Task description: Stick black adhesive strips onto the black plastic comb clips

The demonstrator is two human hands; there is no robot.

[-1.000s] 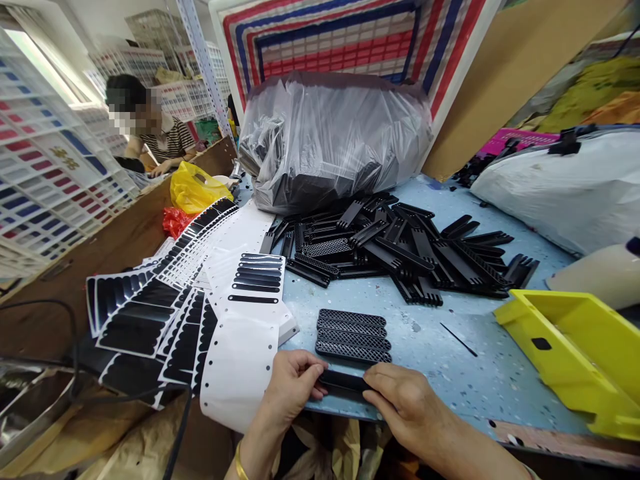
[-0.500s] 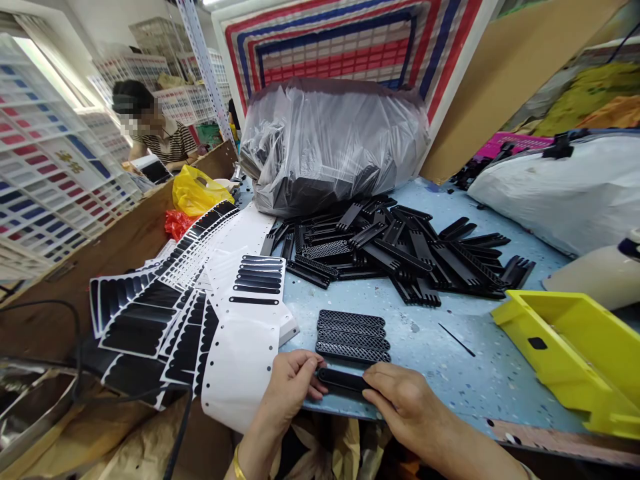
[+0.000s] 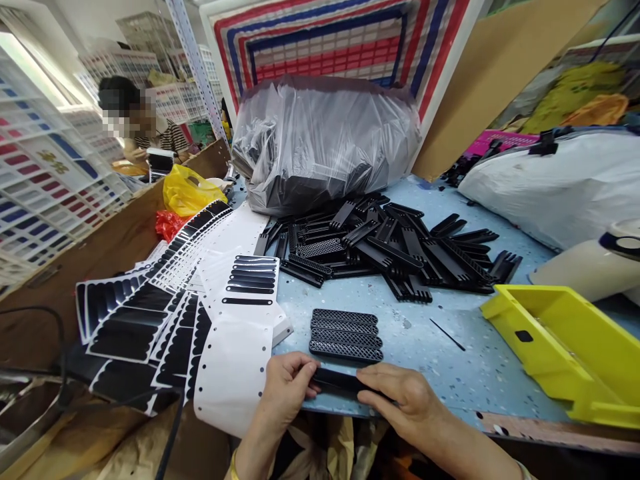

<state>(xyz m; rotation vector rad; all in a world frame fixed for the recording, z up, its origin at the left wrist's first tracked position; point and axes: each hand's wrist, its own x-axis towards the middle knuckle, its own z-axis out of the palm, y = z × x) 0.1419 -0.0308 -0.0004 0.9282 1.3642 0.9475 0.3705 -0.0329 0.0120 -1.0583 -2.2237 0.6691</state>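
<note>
The fingers of my left hand and right hand grip a black strip by its ends, just below the textured strips on the blue counter.

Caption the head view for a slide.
Left hand and right hand grip a black strip near a row of textured pieces.

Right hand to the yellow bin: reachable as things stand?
Probably yes: nothing seems to block the way from the right hand to the yellow bin, though both hands hold the black strip, which may tie it up.
</note>
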